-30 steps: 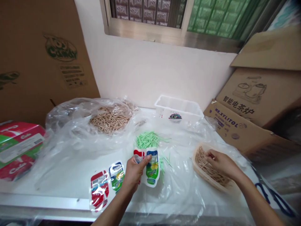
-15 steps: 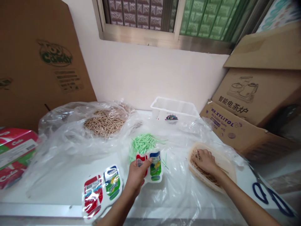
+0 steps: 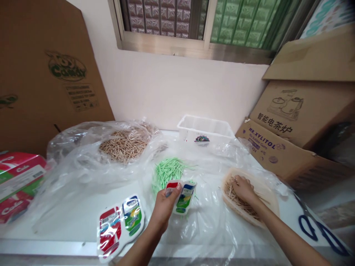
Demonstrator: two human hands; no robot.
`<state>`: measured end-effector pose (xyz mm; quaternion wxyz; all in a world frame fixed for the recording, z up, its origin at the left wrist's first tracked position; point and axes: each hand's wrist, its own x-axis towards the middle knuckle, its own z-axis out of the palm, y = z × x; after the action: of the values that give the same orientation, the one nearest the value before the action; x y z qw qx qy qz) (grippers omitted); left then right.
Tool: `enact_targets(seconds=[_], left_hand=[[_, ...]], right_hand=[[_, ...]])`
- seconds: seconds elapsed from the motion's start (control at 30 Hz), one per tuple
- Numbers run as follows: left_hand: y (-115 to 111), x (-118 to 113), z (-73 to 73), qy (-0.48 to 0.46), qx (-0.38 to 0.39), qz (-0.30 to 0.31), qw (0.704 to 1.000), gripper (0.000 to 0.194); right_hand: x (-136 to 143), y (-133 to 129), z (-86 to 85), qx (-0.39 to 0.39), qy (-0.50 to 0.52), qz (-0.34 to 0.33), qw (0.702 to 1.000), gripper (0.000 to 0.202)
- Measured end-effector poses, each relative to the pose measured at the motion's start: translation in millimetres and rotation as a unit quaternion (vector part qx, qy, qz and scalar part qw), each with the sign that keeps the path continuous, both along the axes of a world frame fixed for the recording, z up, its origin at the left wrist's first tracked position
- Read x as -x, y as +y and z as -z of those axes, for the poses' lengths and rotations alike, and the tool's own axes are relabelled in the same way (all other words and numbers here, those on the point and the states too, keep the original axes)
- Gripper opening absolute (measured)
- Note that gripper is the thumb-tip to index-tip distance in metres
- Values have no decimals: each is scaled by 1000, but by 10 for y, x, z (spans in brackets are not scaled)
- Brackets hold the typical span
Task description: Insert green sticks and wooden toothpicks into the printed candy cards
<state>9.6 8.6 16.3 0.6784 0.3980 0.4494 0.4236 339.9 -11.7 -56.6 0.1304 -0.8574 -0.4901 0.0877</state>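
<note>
My left hand (image 3: 163, 207) pinches a bottle-shaped packet (image 3: 185, 197), red on one half and blue-green on the other, its thumb across the front. Just behind it lies a heap of light green sticks (image 3: 169, 170) on clear plastic sheeting. Inside a pale oval tub (image 3: 270, 188), my right hand (image 3: 244, 188) has its fingers curled together at a pile of thin brown sticks (image 3: 241, 205); the ends of a few show at its fingertips. More bottle-shaped packets (image 3: 120, 225) rest on the table left of my left forearm.
An open bag of brown sticks (image 3: 123, 146) lies at back left, a white plastic basket (image 3: 205, 129) against the wall. Cardboard boxes (image 3: 299, 111) stand at right, a large carton (image 3: 50, 81) and a red box (image 3: 20, 184) at left. Blue-handled scissors (image 3: 307, 227) lie at right.
The packet in my left hand has turned, its two halves now angled apart, and shifted slightly right. My right hand stays in the tub, its fingers moved slightly over the sticks.
</note>
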Motion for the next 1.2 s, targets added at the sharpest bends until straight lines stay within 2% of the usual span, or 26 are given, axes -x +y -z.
enact_targets(seconds=[0.1, 0.2, 0.3, 0.43, 0.6, 0.73, 0.87, 1.07, 1.2], left_hand=[[17, -1, 27, -11, -3, 3, 1000, 39], [42, -19, 60, -5, -4, 6, 1000, 39], [42, -53, 60, -3, -7, 1, 1000, 40], [36, -124, 38, -34, -33, -5, 999, 37], [65, -290, 36, -27, -30, -24, 999, 41], [68, -458, 65, -57, -46, -4, 997, 38], [52, -580, 121, -84, -58, 11, 995, 34], [12, -609, 132, -82, -52, 25, 995, 35], [20, -552, 91, -58, -52, -2, 997, 41]], right_hand=[[-15, -45, -35, -76, 68, 14, 995, 25], [-38, -75, -91, -158, 149, 23, 976, 25], [-57, -77, -155, -240, 225, 34, 944, 27], [-26, -56, -226, -330, 336, 60, 880, 28], [44, -52, -318, -368, 453, 79, 808, 30], [51, -107, -416, -368, 497, 74, 782, 35], [38, -179, -471, -356, 487, 71, 795, 36], [-68, -301, -498, -279, 420, 61, 861, 32], [-70, -463, -462, -233, 372, 39, 898, 33]])
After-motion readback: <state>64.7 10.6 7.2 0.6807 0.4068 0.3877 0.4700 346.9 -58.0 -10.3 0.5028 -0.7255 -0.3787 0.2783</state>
